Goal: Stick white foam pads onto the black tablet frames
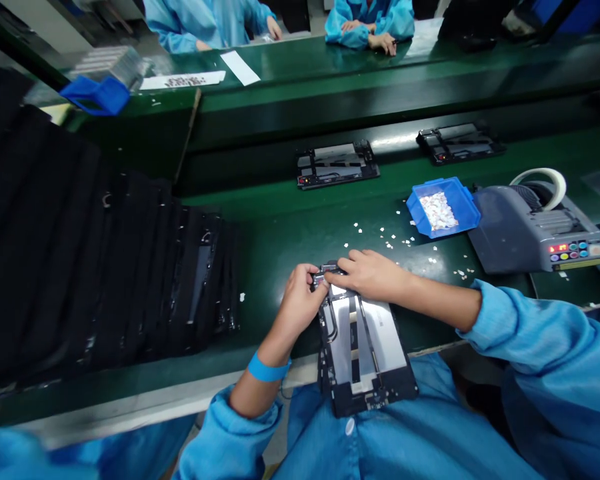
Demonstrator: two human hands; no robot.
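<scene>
An opened tablet [387,337] lies tilted over the bench's front edge, its near end against my blue coat. Silver battery panels, dark flex strips and circuit parts show inside it. My left hand [303,297] is closed on its far left corner, thumb on the inner side. Across the far end, my right hand [373,275] bends its fingers over the edge, close to the left thumb. The fingertips hide most of that corner, and any small piece between them cannot be made out.
A blue bin [443,207] of small white pieces stands beside a grey tape dispenser [535,223]. Loose bits are scattered nearby. Two more opened tablets [337,165] lie farther back. Black trays [130,267] are stacked at left. Co-workers' hands [383,43] show across the bench.
</scene>
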